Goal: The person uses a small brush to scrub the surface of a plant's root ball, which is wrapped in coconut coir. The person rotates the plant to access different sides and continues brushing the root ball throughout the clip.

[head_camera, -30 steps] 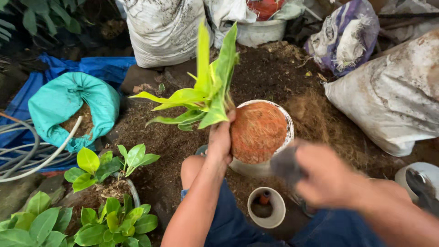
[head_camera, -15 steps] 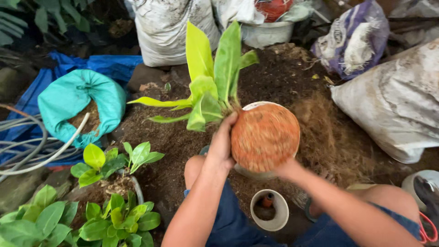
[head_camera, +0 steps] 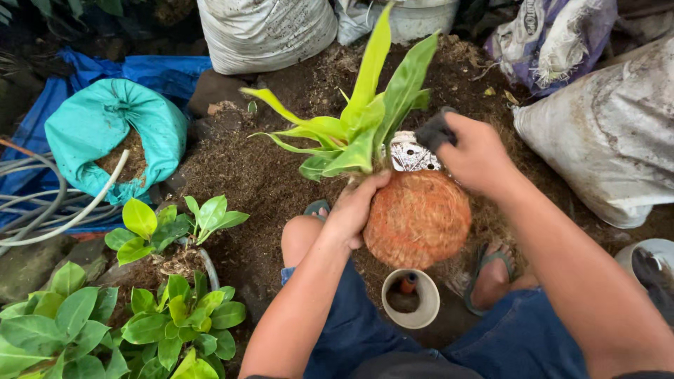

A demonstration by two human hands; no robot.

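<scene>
We grip the plant's root ball [head_camera: 419,219] with left hand [head_camera: 354,209]; right hand [head_camera: 477,154] fingers pinch the white pot [head_camera: 411,156], centre frame, lifting it away.

We count one yellow-green plant [head_camera: 358,126] with one orange root ball [head_camera: 420,219], one white pot [head_camera: 412,156], one small white cup [head_camera: 411,300], three grey-white sacks [head_camera: 263,31], one teal bag [head_camera: 105,133], two sandals [head_camera: 491,270].
</scene>
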